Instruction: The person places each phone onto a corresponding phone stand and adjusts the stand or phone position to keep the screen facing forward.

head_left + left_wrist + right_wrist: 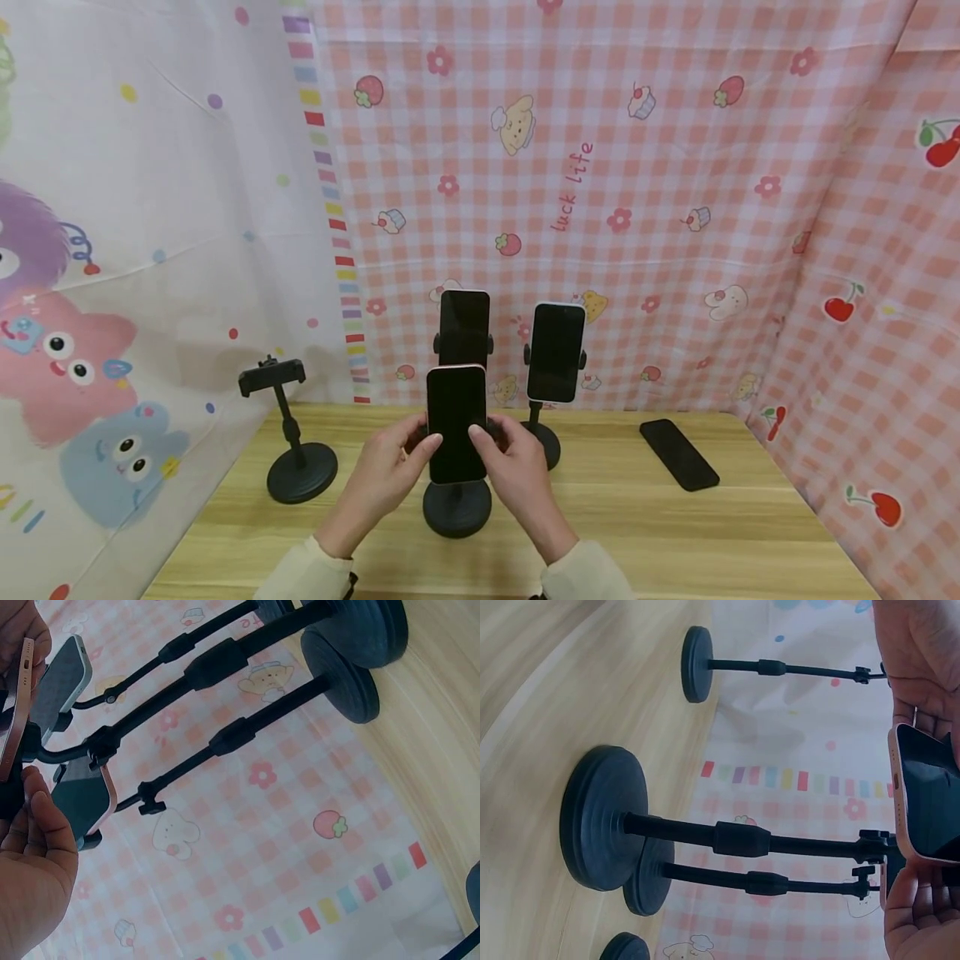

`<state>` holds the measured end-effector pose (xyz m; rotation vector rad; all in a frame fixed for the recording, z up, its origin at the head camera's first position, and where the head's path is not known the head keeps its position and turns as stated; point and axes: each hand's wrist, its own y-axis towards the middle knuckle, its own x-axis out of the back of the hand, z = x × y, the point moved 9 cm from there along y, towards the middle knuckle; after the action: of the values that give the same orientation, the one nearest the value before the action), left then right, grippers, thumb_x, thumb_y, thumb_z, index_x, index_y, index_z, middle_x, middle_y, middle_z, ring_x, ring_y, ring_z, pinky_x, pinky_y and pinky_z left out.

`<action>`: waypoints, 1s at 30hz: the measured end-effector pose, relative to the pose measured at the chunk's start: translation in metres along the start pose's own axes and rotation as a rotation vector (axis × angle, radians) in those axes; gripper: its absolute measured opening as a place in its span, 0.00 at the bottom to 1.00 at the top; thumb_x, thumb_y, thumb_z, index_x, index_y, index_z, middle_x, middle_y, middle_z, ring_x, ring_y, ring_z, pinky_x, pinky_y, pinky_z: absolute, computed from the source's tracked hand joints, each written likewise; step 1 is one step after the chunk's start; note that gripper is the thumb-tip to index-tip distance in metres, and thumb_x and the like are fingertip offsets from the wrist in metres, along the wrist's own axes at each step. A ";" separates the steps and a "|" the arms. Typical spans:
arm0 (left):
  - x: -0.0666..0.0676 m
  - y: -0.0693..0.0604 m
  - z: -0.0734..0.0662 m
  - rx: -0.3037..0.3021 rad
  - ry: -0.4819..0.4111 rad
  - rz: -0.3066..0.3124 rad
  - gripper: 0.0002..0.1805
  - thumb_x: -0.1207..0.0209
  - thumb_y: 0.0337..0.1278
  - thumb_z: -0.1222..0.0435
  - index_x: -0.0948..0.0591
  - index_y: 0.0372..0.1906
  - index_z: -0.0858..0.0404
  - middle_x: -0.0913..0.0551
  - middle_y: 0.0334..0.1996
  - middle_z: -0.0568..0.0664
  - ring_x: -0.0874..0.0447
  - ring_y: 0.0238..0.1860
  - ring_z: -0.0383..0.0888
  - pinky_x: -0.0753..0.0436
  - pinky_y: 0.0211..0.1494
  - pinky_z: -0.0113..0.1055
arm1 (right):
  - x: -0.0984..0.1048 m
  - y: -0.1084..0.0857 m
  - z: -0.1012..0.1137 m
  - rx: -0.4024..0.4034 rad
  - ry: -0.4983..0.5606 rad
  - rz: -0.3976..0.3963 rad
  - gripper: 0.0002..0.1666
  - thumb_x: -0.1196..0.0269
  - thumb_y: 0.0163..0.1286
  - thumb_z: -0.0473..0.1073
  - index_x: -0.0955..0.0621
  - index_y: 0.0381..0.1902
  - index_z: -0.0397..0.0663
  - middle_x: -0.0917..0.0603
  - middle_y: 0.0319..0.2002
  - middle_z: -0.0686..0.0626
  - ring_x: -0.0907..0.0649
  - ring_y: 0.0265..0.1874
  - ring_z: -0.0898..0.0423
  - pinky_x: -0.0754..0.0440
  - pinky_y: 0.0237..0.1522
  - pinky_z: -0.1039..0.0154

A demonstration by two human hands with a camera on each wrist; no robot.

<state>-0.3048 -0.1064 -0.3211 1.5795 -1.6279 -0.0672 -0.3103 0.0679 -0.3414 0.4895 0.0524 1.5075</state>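
A phone with a black screen and pink edge stands upright at the top of the nearest black phone stand. My left hand grips its left side, thumb on the screen's edge. On the opposite side, my right hand holds it the same way. The clamp behind the phone is mostly hidden by the phone and fingers. From the right wrist, the phone appears between both hands, its bottom edge towards the camera. The left wrist view catches the phone's thin pink edge.
Right behind stands another mounted phone, and a white-edged phone sits in a stand to its right. An unloaded phone stand is at the left. A dark phone lies flat on the wooden table at right.
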 end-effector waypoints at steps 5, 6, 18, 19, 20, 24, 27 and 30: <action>0.001 0.000 0.000 -0.053 0.008 0.000 0.05 0.41 0.70 0.62 0.17 0.44 0.55 0.22 0.27 0.35 0.27 0.27 0.34 0.26 0.29 0.32 | -0.003 0.000 0.001 0.008 -0.012 0.014 0.22 0.38 0.72 0.55 0.17 0.51 0.43 0.16 0.34 0.50 0.20 0.30 0.57 0.20 0.35 0.62; 0.001 0.000 0.001 -0.058 0.007 -0.001 0.05 0.41 0.70 0.62 0.17 0.44 0.55 0.22 0.27 0.35 0.27 0.27 0.34 0.26 0.29 0.32 | -0.003 0.000 0.002 0.009 -0.021 0.009 0.22 0.37 0.72 0.55 0.17 0.50 0.43 0.16 0.33 0.50 0.21 0.29 0.57 0.20 0.34 0.62; 0.004 0.000 0.009 -0.001 -0.032 -0.031 0.08 0.43 0.71 0.63 0.17 0.48 0.59 0.17 0.33 0.41 0.20 0.33 0.37 0.21 0.35 0.35 | -0.005 -0.003 0.008 -0.028 -0.103 -0.081 0.22 0.36 0.70 0.57 0.16 0.46 0.44 0.19 0.29 0.53 0.23 0.28 0.57 0.23 0.30 0.62; 0.003 0.000 0.010 0.013 -0.041 -0.029 0.09 0.43 0.72 0.63 0.17 0.49 0.59 0.16 0.34 0.41 0.19 0.34 0.37 0.20 0.36 0.35 | -0.005 -0.003 0.007 -0.034 -0.106 -0.082 0.22 0.36 0.70 0.57 0.16 0.44 0.44 0.20 0.28 0.53 0.23 0.28 0.57 0.23 0.30 0.61; 0.003 0.000 0.011 0.025 -0.048 -0.025 0.09 0.44 0.72 0.62 0.18 0.49 0.59 0.15 0.35 0.41 0.19 0.34 0.37 0.20 0.37 0.35 | -0.005 -0.003 0.007 -0.043 -0.109 -0.082 0.22 0.36 0.69 0.58 0.16 0.43 0.45 0.20 0.28 0.53 0.23 0.28 0.57 0.23 0.30 0.61; 0.002 0.001 0.013 0.056 -0.066 -0.020 0.10 0.45 0.73 0.60 0.18 0.50 0.59 0.14 0.36 0.42 0.17 0.35 0.37 0.18 0.39 0.36 | -0.004 -0.003 0.004 -0.052 -0.116 -0.078 0.24 0.38 0.69 0.63 0.16 0.36 0.47 0.21 0.24 0.54 0.23 0.26 0.57 0.23 0.29 0.61; 0.001 0.002 0.011 0.052 -0.072 -0.017 0.10 0.45 0.73 0.60 0.17 0.49 0.59 0.14 0.37 0.43 0.17 0.36 0.38 0.18 0.40 0.36 | -0.003 -0.001 0.004 -0.039 -0.141 -0.081 0.26 0.40 0.70 0.66 0.18 0.30 0.49 0.22 0.21 0.54 0.24 0.23 0.58 0.25 0.27 0.62; 0.000 0.003 0.010 0.041 -0.073 -0.004 0.10 0.45 0.74 0.61 0.17 0.49 0.59 0.14 0.38 0.45 0.16 0.37 0.39 0.18 0.41 0.38 | -0.002 0.000 0.005 -0.035 -0.160 -0.083 0.28 0.42 0.70 0.67 0.20 0.25 0.50 0.25 0.20 0.54 0.25 0.22 0.58 0.27 0.25 0.62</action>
<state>-0.3129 -0.1108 -0.3251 1.6282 -1.6920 -0.0950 -0.3094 0.0649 -0.3376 0.5722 -0.0778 1.3817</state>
